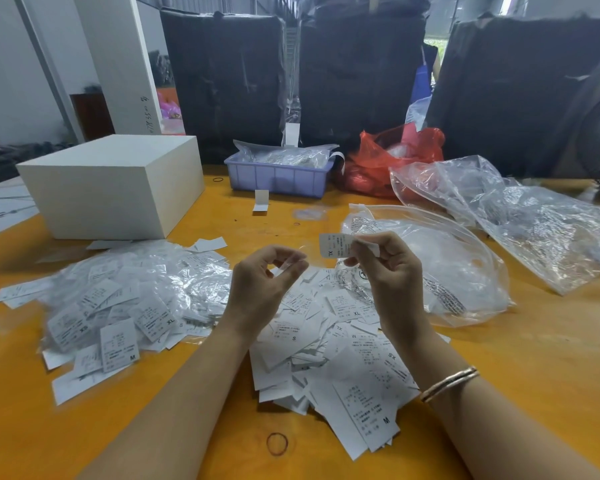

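Observation:
My right hand [388, 268] pinches a white size label [335, 245] marked XL, held up above the table. My left hand [267, 278] is raised beside it with curled fingers pinching a small clear plastic sleeve [291, 259], which is hard to make out. Below both hands lies a loose heap of white labels [329, 344] printed with sizes. To the left is a pile of labels in clear sleeves [125, 299]. A large open clear bag [440, 268] lies just behind my right hand.
The yellow table [534, 358] also bears a white box [115, 185] at back left, a lilac tray [278, 176] of packets, a red bag [392, 157], crumpled clear bags [520, 216] at right, and a rubber band [277, 444] near the front. Dark wrapped bales [357, 74] stand behind.

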Motion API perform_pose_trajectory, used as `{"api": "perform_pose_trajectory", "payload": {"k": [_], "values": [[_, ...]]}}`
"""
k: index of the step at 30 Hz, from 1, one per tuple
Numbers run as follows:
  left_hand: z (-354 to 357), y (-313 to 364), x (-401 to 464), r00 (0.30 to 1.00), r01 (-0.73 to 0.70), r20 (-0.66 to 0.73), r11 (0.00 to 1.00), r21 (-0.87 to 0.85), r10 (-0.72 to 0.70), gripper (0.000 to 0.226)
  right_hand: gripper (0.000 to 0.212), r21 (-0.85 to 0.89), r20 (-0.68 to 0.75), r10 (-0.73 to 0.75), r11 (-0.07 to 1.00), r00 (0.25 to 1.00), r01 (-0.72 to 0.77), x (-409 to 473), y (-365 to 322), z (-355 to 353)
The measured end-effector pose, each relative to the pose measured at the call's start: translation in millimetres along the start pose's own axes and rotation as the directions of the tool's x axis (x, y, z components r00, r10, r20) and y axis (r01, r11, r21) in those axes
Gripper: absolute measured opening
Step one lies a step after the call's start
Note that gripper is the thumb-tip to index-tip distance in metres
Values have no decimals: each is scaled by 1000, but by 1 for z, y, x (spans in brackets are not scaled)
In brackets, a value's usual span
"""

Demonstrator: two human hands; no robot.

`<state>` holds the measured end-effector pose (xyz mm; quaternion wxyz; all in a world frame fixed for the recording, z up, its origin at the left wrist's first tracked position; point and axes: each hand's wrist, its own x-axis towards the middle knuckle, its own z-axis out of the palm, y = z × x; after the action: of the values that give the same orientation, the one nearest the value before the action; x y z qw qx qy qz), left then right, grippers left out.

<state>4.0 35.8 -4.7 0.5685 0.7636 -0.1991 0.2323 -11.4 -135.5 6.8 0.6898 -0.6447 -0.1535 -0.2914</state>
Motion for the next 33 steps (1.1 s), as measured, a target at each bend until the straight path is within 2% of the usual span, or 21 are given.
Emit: {"api": "perform_pose_trajectory", "payload": {"k": [5,10,15,18,27,33], "values": [[0,2,0,1000,12,2,1000,-28,-12,8,14,-80,64,-45,996,997,50,-3,1,2],[0,1,0,999,11,31,998,-57,-9,8,10,-102,152,-28,994,988,44,-4,2,0],[0,1,1,1000,-1,2,999,-47,1,9,13,77,18,39,996,999,-40,0,0,1],[-1,0,1,1000,-12,-16,999,-34,12,11,11,158,-12,55,986,998,-52,2,-1,-1],[-1,0,1,997,-32,-63,999,22,33,15,17,-4,34,29,1000,999,-29,-3,4,3],[-1,-3,1,998,-39,-51,998,40,41,10,20,-23,37,24,999,999,-24,-4,1,5]]}}
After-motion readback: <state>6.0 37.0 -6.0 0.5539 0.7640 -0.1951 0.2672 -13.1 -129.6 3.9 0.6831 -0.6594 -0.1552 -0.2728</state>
